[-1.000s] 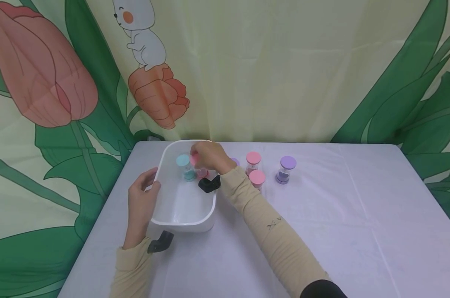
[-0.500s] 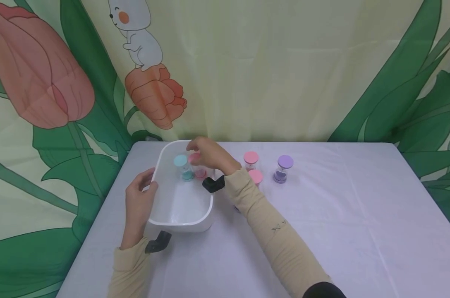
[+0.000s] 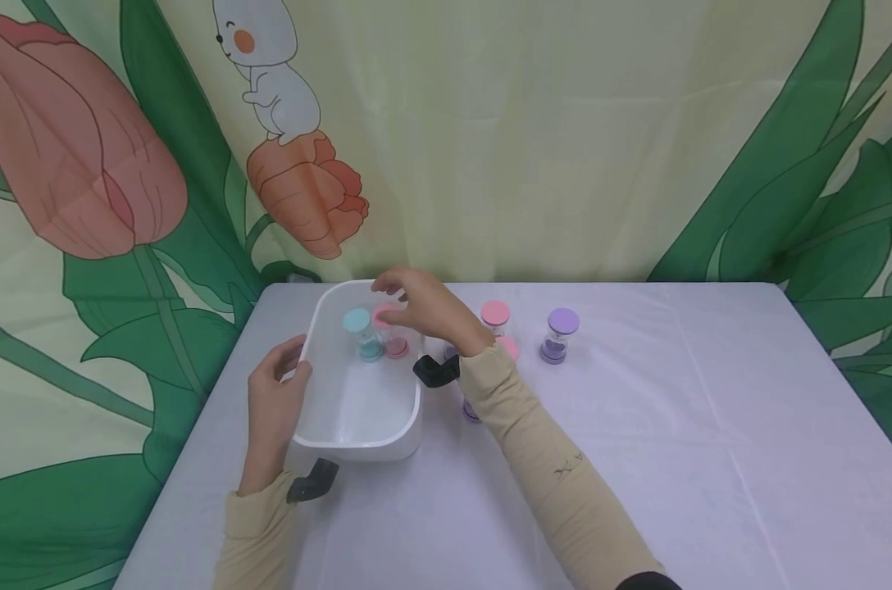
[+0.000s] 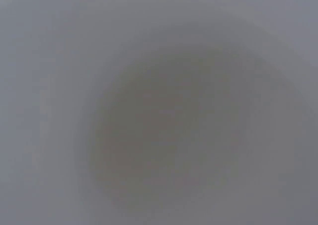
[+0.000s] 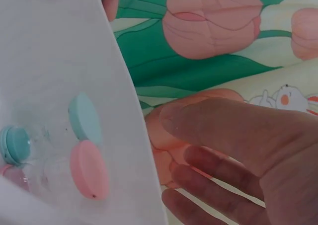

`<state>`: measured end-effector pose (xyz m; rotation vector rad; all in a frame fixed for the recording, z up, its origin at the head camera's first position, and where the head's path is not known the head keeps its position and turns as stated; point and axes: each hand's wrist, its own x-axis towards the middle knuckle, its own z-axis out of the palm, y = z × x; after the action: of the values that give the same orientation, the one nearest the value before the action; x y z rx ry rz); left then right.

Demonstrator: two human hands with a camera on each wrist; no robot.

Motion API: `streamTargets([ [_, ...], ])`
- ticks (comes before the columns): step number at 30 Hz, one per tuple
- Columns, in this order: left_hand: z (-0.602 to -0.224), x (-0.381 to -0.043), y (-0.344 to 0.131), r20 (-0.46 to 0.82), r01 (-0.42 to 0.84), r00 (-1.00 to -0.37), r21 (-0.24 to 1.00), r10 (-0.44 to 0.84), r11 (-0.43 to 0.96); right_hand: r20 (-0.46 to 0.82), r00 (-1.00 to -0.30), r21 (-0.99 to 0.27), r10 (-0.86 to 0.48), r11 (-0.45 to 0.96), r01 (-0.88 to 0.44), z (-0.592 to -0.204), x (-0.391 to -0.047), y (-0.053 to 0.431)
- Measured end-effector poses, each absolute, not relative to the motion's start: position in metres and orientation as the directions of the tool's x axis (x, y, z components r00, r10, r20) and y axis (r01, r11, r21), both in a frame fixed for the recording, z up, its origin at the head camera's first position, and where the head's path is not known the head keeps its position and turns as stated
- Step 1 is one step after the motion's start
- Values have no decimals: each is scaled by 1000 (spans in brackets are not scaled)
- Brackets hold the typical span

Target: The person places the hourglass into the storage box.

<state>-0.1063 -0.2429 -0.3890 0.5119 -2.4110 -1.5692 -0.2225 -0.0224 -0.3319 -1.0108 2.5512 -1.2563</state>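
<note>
Inside the white plastic bin a teal-capped hourglass and a pink-capped hourglass stand side by side near the far end. My right hand hovers over the bin's right rim above the pink one, thumb and fingers spread apart, holding nothing. In the right wrist view both caps, teal and pink, show clear of the fingers. At the bin's left wall my left hand holds the rim, its fingers outside and its thumb over the edge. The left wrist view is only a grey blur.
Right of the bin, a pink-capped hourglass, another pink cap and a purple-capped hourglass stand on the white-covered table. More purple pieces are partly hidden by the right sleeve. A printed curtain hangs behind.
My right hand has let go of the pink hourglass in the bin; its fingers have spread and it has drawn slightly up and right. The left hand stays at the bin's rim.
</note>
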Motion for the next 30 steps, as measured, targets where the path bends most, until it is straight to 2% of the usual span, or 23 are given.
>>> streamTargets([
  [10, -386, -106, -241, -15, -177, -914, 914, -405, 366, 265, -768, -739, -583, 389, -550, -323, -209, 0],
  [30, -390, -106, -242, -25, -193, -909, 910, -417, 366, 353, -800, -760, -485, 350, -547, -332, -186, 46],
])
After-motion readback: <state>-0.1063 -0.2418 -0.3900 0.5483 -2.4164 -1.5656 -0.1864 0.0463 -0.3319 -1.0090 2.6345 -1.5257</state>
